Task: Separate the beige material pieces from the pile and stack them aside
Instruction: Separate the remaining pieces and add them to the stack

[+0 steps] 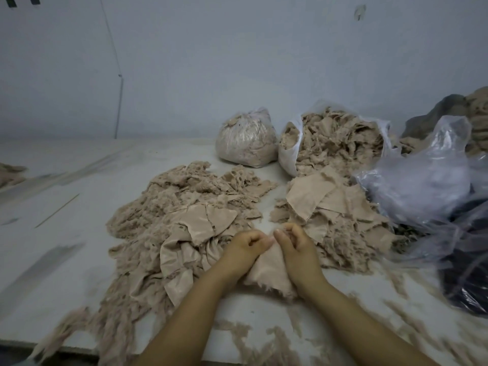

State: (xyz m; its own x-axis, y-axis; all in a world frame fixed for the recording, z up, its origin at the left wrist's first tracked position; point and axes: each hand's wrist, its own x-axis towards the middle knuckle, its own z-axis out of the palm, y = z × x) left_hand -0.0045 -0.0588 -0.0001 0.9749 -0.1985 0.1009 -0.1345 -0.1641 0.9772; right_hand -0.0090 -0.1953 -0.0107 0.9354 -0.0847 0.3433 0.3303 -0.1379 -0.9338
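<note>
Both hands on one beige piece (266,270), lying on the worktop (79,207) just in front of the gap between two piles. Left hand (245,245) and right hand (294,245) have fingers curled, pinching its top edge, thumbs nearly touching. Frayed pile (171,207) left of the piece, flatter pile (330,215) right of it. Behind the piles: tied bag (245,141), open bag (335,138) (both full of beige scraps).

Showing dim, flat, bluish light with soft shadows, smearing into motion blur far left of and below the fingers (260,240), bending at the wide-angle edges.
</note>
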